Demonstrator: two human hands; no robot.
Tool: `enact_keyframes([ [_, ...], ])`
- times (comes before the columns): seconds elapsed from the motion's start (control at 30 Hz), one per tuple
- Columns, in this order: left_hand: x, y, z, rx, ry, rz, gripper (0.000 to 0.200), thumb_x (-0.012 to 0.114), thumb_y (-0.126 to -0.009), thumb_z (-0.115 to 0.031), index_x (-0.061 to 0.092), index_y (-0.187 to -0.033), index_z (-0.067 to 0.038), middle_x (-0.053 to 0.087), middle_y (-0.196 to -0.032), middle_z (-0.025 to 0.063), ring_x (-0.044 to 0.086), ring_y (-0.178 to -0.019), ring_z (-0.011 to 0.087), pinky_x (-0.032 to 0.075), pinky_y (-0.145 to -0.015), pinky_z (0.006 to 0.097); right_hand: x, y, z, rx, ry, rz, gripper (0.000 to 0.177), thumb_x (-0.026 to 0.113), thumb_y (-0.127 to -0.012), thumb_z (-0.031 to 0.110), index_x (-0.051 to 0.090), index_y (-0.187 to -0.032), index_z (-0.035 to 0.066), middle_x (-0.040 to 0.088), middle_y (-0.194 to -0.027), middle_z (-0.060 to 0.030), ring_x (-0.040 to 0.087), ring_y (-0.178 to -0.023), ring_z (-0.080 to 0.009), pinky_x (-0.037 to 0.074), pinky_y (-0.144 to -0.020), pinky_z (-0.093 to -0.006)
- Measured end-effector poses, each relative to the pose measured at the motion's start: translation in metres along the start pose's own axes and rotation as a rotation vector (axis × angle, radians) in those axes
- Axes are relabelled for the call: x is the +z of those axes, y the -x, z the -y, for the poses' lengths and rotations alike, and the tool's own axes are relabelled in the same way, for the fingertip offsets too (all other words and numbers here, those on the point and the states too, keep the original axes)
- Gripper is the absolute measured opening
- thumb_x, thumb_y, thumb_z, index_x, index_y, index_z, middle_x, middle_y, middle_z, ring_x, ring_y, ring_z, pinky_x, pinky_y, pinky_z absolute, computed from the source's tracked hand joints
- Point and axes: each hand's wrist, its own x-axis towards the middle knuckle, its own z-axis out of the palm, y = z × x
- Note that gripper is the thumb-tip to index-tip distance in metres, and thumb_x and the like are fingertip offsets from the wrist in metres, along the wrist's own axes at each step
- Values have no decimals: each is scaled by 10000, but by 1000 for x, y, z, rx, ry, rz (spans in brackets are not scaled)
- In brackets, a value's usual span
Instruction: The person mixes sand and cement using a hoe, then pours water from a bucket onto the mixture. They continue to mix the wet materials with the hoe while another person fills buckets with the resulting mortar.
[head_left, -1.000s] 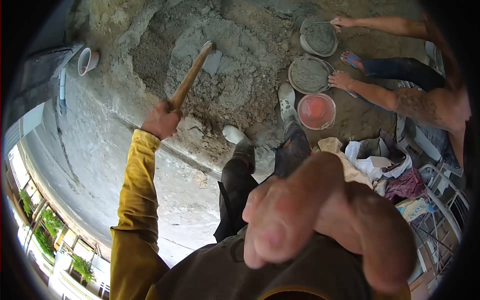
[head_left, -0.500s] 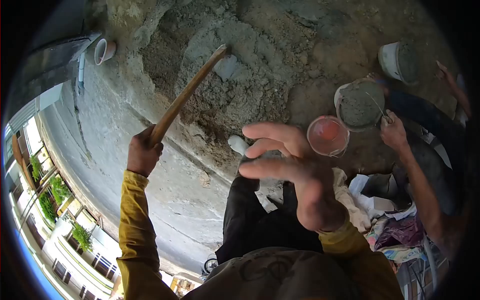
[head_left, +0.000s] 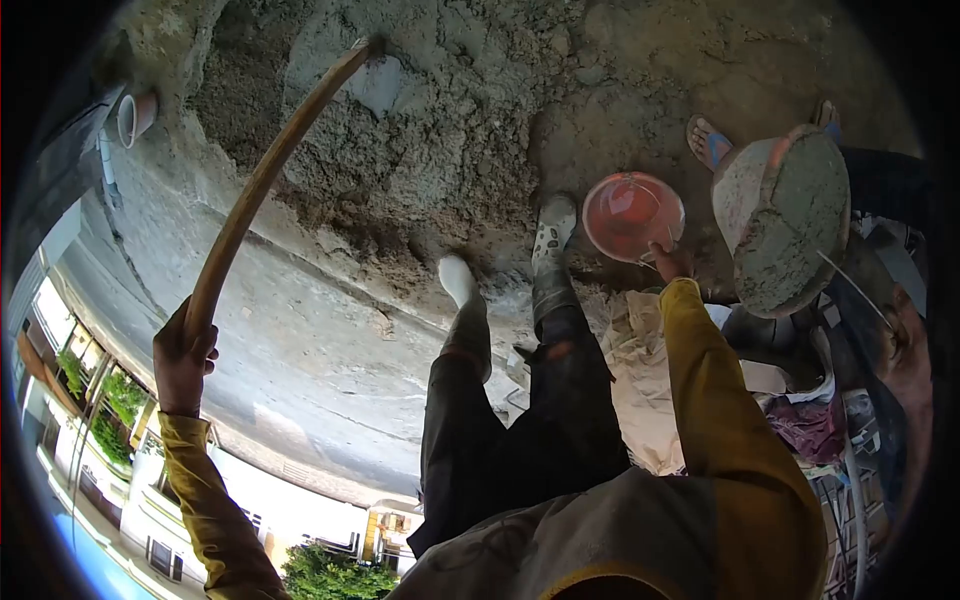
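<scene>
My left hand [head_left: 183, 362] is wrapped round the lower end of a long wooden hoe handle [head_left: 255, 190]. The hoe's pale blade [head_left: 380, 85] lies partly sunk in a heap of wet grey mortar [head_left: 450, 150]. At the near rim of a red bucket [head_left: 632, 215], my right hand [head_left: 672, 262] has its fingers closed on the bucket's thin handle. Inside, the red bucket shows bare red walls and bottom. To its right, another person holds a tilted bucket full of mortar [head_left: 795, 225] by its wire handle.
The other person's sandalled foot [head_left: 710, 143] is beside the mortar bucket. A small pale bucket [head_left: 136, 118] lies by the wall at far left. Crumpled sacking [head_left: 640, 370] lies right of my legs. A concrete slab [head_left: 330, 330] runs along the left.
My right hand has gone from open in mid-air to the red bucket's handle. The other person's mortar bucket is raised and closer. My left hand still holds the hoe.
</scene>
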Motion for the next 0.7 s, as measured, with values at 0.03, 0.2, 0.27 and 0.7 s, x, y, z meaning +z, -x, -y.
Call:
enact_keyframes([
  [0.03, 0, 0, 2, -14, -8, -8, 442, 572, -813, -46, 558, -1249, 21, 530, -672, -18, 489, -518, 44, 369, -409, 181, 37, -42, -45, -273, -44, 181, 481, 644, -834, 368, 623, -1141, -1, 685, -923, -177, 671, -852, -299, 494, -805, -397],
  [0.2, -3, -4, 5, 22, -11, 21, 444, 591, -809, -68, 564, -1242, 22, 545, -680, -11, 499, -523, 47, 381, -411, 181, 55, 20, -13, -228, -599, 169, 385, 611, -890, 342, 657, -1033, -13, 594, -614, -51, 580, -582, -164, 455, -571, -320],
  [0.27, -3, -6, 1, 38, -21, 38, 444, 598, -806, -75, 568, -1238, 20, 543, -679, -11, 501, -525, 48, 386, -411, 182, 54, 29, 9, -93, -756, 222, 317, 609, -903, 318, 661, -941, 7, 500, -534, -17, 512, -496, -134, 427, -513, -284],
  [0.7, -12, -21, 28, 226, 145, 68, 335, 543, -749, 12, 634, -1072, 18, 536, -637, 6, 504, -469, 81, 388, -399, 224, 15, 221, 40, -87, -1516, 166, 338, 543, -948, 353, 439, -685, 168, 375, -586, 49, 357, -471, -85, 305, -460, -263],
])
